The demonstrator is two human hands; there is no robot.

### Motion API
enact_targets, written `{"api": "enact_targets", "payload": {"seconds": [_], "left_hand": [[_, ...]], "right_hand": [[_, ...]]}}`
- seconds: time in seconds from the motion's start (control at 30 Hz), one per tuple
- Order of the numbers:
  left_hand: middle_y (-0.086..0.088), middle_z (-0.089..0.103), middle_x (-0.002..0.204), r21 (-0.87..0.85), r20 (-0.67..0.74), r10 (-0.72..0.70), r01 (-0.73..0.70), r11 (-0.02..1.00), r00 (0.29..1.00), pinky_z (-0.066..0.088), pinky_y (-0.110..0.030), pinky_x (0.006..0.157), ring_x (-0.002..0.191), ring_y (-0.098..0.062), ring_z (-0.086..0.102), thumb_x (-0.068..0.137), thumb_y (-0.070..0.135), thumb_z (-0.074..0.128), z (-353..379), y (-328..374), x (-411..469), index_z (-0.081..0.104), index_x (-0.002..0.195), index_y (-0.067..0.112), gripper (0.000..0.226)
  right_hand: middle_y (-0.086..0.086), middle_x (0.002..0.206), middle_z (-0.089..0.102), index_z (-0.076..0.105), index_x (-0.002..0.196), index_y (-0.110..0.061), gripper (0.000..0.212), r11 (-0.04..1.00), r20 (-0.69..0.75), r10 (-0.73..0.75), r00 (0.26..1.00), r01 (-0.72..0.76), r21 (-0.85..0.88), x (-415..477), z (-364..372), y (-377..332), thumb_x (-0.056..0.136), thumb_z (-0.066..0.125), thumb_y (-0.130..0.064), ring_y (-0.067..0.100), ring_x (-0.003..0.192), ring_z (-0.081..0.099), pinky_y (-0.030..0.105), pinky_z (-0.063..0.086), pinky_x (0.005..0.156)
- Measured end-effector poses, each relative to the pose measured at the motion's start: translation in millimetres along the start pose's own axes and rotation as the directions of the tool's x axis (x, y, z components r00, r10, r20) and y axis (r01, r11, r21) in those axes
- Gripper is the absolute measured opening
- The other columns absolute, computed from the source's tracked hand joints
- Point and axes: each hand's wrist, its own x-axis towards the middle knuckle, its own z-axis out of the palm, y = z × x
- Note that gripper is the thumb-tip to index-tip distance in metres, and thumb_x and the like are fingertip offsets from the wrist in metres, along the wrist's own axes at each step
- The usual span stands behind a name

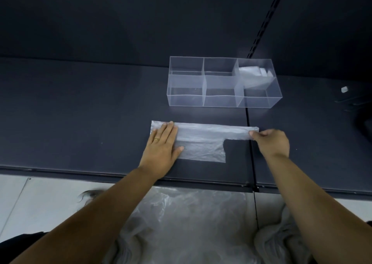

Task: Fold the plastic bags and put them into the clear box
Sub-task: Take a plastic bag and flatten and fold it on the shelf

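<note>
Translucent plastic bag (201, 141) — left hand (163, 143) flat, right hand (271, 141) pinching its handle.

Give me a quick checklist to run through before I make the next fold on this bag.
1. Left hand presses flat on the left end of the plastic bag: ok.
2. Right hand pinches the handle strip at the bag's right end: ok.
3. Bag lies flat on the dark surface, far edge straight: ok.
4. Layers lined up beneath the left palm: cannot tell, hidden.
5. Clear box upright, open-topped, just beyond the bag: ok.
6. Room in the box: one folded bag at its right end, other compartments look empty: ok.
</note>
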Motion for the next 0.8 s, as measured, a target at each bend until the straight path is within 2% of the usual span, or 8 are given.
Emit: {"api": "enact_targets", "payload": {"seconds": [0.1,0.17,0.27,0.37,0.43,0.57,0.7,0.8], "left_hand": [[0.000,-0.008,0.160,0.100,0.016,-0.025,0.023,0.995,1.000,-0.013,-0.034,0.117,0.147,-0.017,-0.010,0.091,0.062,0.005,10.6,-3.9,-5.8,-0.011,0.148,0.020,0.073],[0.001,-0.013,0.157,0.115,0.009,-0.032,0.031,0.993,0.999,-0.013,-0.035,0.117,0.145,-0.016,-0.014,0.087,0.064,-0.002,12.1,-2.3,-6.2,-0.014,0.147,0.021,0.074],[0.002,-0.025,0.153,0.125,0.023,-0.048,0.045,0.991,0.999,-0.017,-0.036,0.116,0.143,-0.017,-0.022,0.085,0.065,-0.012,12.2,-1.2,-6.1,-0.021,0.145,0.021,0.075],[-0.003,-0.026,0.156,0.165,0.053,-0.053,0.044,0.985,0.997,-0.014,-0.041,0.117,0.143,-0.024,-0.026,0.088,0.049,-0.013,14.1,-1.8,-6.4,-0.028,0.143,0.018,0.065],[-0.006,-0.022,0.158,0.170,0.054,-0.066,0.056,0.984,0.996,-0.012,-0.042,0.118,0.144,-0.027,-0.024,0.088,0.046,-0.008,13.8,-1.8,-6.0,-0.025,0.145,0.018,0.066],[-0.005,-0.012,0.160,0.165,0.057,-0.067,0.057,0.985,0.996,-0.010,-0.045,0.117,0.146,-0.028,-0.014,0.083,0.069,-0.004,11.2,-8.1,-6.5,-0.008,0.151,0.024,0.082],[-0.009,-0.010,0.160,0.182,0.071,-0.110,0.095,0.979,0.991,-0.012,-0.048,0.116,0.147,-0.026,-0.013,0.077,0.077,-0.013,7.2,-16.7,-11.4,-0.007,0.152,0.023,0.092],[-0.009,-0.011,0.160,0.182,0.062,-0.121,0.108,0.977,0.991,-0.018,-0.048,0.113,0.147,-0.025,-0.012,0.077,0.077,-0.014,-0.1,-18.9,-18.8,-0.009,0.151,0.019,0.094]], "right_hand": [[0.016,0.108,0.061,0.065,0.098,-0.007,0.019,0.997,-0.187,-0.069,0.980,0.065,-0.028,-14.5,7.4,-9.7,0.085,0.068,-0.020,0.030,0.084,0.057,0.037,0.047,0.070],[0.018,0.117,0.052,0.062,0.109,-0.007,0.027,0.946,-0.269,-0.322,0.908,0.304,-0.110,-38.1,26.4,-23.3,0.082,0.063,-0.006,0.035,0.102,0.053,0.043,0.046,0.087],[0.015,0.140,0.045,0.053,0.131,-0.007,0.043,0.735,0.042,-0.676,0.735,0.678,-0.029,-89.8,76.5,-52.2,0.089,0.053,-0.004,0.029,0.131,0.040,0.038,0.031,0.113],[0.004,0.158,0.022,0.027,0.150,-0.015,0.050,0.649,0.285,-0.718,0.635,0.759,-0.054,-118.1,121.0,-66.1,0.102,0.036,-0.026,0.017,0.147,0.012,0.034,0.003,0.121],[-0.001,0.162,0.007,0.013,0.153,-0.018,0.057,0.625,0.345,-0.669,0.658,0.750,-0.217,-110.6,132.0,-60.9,0.102,0.025,-0.041,0.013,0.148,-0.003,0.035,-0.010,0.120],[-0.002,0.161,-0.010,-0.002,0.153,-0.022,0.066,0.559,0.357,-0.611,0.706,0.705,-0.436,-70.2,111.6,-27.7,0.098,0.014,-0.054,0.014,0.147,-0.014,0.040,-0.014,0.118],[0.000,0.162,-0.006,-0.002,0.154,-0.023,0.064,0.599,0.312,-0.544,0.779,0.621,-0.506,-36.5,70.9,5.7,0.100,0.020,-0.050,0.016,0.148,-0.010,0.040,-0.012,0.118],[0.005,0.161,0.007,0.013,0.153,-0.019,0.064,0.592,0.251,-0.610,0.752,0.643,-0.486,-34.2,48.9,12.5,0.100,0.034,-0.047,0.021,0.148,0.002,0.041,-0.005,0.118]]}}
